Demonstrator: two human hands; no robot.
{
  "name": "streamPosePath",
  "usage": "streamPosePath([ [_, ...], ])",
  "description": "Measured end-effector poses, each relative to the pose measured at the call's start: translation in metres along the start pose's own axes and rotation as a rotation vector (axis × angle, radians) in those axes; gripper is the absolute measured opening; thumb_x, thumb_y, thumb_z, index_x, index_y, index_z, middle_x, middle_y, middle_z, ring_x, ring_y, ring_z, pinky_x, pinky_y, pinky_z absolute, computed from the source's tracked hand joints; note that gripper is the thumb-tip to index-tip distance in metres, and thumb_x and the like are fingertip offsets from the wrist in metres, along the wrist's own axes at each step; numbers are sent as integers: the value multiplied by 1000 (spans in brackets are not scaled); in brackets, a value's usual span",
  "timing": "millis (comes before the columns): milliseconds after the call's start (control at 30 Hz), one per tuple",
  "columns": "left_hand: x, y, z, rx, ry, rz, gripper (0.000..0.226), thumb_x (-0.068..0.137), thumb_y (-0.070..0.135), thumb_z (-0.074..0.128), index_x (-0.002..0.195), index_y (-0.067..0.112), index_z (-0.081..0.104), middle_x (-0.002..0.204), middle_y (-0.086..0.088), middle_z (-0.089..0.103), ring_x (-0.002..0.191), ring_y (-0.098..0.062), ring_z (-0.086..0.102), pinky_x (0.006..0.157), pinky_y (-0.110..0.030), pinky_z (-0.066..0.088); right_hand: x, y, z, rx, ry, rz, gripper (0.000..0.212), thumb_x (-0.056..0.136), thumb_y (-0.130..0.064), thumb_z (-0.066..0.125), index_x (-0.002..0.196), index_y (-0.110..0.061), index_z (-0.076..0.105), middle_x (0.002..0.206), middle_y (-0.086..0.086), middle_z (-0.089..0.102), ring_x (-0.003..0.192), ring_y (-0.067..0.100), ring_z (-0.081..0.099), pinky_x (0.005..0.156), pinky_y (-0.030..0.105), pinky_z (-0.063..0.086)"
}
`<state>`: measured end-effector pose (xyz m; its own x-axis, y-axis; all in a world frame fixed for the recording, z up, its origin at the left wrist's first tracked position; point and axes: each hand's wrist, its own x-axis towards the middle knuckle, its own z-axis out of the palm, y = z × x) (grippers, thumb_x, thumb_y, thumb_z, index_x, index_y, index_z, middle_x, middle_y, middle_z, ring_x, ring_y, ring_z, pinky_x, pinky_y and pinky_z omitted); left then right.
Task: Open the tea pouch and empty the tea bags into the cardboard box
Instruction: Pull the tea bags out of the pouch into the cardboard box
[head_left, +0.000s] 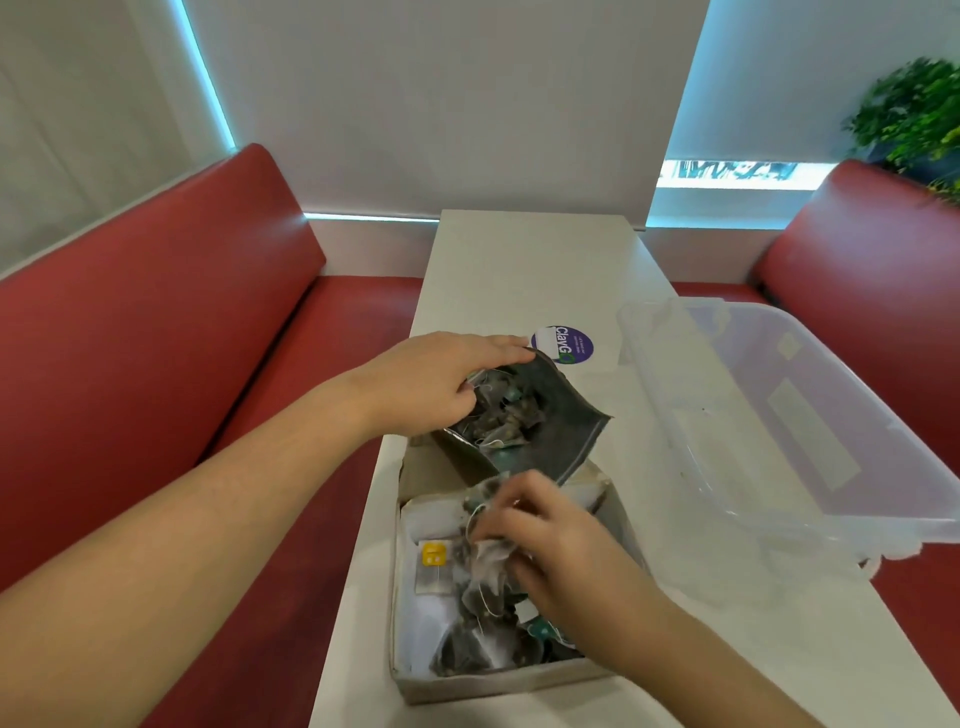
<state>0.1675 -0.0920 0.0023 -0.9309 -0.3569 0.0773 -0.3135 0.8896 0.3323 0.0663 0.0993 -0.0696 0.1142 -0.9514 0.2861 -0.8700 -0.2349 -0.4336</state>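
A dark foil tea pouch (566, 421) is open, its mouth tilted toward me above the far end of the cardboard box (483, 685). Several pyramid tea bags show inside the pouch. My left hand (436, 382) grips the pouch at its upper left edge, thumb at the mouth. My right hand (545, 540) is over the box with its fingers closed on a bunch of tea bags (491, 558) with strings. More tea bags (467, 647) and a yellow-tagged one (434, 555) lie in the box on white paper.
The box sits at the left edge of a narrow white table (519, 270). A large clear plastic bin (779, 426) stands to the right, close to the box. A purple round sticker (569, 343) lies beyond the pouch. Red bench seats (208, 322) flank the table.
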Motion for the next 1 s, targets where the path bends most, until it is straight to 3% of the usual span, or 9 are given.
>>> streamPosePath([
  [133, -2, 1, 1, -11, -7, -10, 75, 81, -2, 42, 142, 40, 36, 151, 25, 28, 136, 1, 33, 98, -14, 30, -5, 7, 23, -15, -166, 66, 44, 90, -8, 54, 131, -23, 53, 133, 1, 42, 114, 16, 53, 98, 15, 38],
  [233, -3, -3, 1, -14, -13, -18, 75, 81, -1, 43, 143, 41, 35, 151, 25, 28, 135, -1, 34, 96, -15, 31, -10, 11, 16, -37, -200, 85, 46, 91, -12, 55, 133, -30, 50, 139, -7, 39, 115, 11, 52, 101, 18, 41],
  [367, -3, -6, 0, -25, -8, -16, 74, 82, -1, 43, 143, 41, 35, 151, 25, 28, 134, 2, 34, 97, -12, 29, 1, 11, -12, 23, -13, 100, 25, 91, -20, 56, 114, -25, 64, 112, -12, 58, 91, 0, 57, 81, 14, 50],
  [467, -1, -5, -1, -28, -17, -4, 73, 83, -1, 43, 142, 41, 35, 151, 25, 28, 136, 3, 30, 103, -14, 26, 33, 22, -20, -34, 110, 103, 24, 90, -16, 54, 111, -18, 67, 108, -5, 61, 93, 6, 59, 82, 18, 50],
  [533, 0, -4, -1, -31, -32, 4, 73, 83, -1, 44, 142, 40, 34, 152, 24, 29, 137, 3, 29, 105, -13, 23, 68, 36, -13, -142, -33, 185, 36, 89, -13, 55, 125, -16, 59, 121, 4, 58, 107, 19, 58, 93, 30, 48],
  [600, 1, -3, 0, -45, -46, 9, 73, 83, -2, 44, 143, 39, 35, 152, 22, 29, 138, 2, 28, 108, -14, 21, 105, 45, -3, -299, -320, 328, 54, 89, -14, 55, 141, -17, 39, 138, 12, 45, 121, 29, 49, 104, 39, 41],
  [667, 3, -2, 1, -59, -49, 11, 74, 82, -2, 44, 143, 39, 35, 152, 21, 30, 138, 1, 28, 111, -18, 22, 133, 49, 8, -389, -506, 429, 60, 92, -16, 52, 146, -14, 26, 148, 16, 33, 129, 34, 40, 109, 44, 34],
  [800, 5, -1, 1, -64, -24, 9, 72, 83, -2, 43, 142, 38, 37, 152, 23, 29, 137, 2, 29, 111, -19, 25, 149, 60, 27, -425, -601, 422, 48, 96, -14, 46, 142, -7, 33, 144, 19, 40, 129, 35, 41, 109, 44, 32],
  [1000, 5, -3, 0, -48, -24, 14, 72, 82, -2, 43, 142, 37, 38, 151, 23, 29, 136, 1, 32, 110, -20, 27, 143, 66, 36, -371, -492, 448, 37, 94, -15, 52, 130, -8, 48, 127, 16, 55, 113, 31, 55, 100, 39, 44],
])
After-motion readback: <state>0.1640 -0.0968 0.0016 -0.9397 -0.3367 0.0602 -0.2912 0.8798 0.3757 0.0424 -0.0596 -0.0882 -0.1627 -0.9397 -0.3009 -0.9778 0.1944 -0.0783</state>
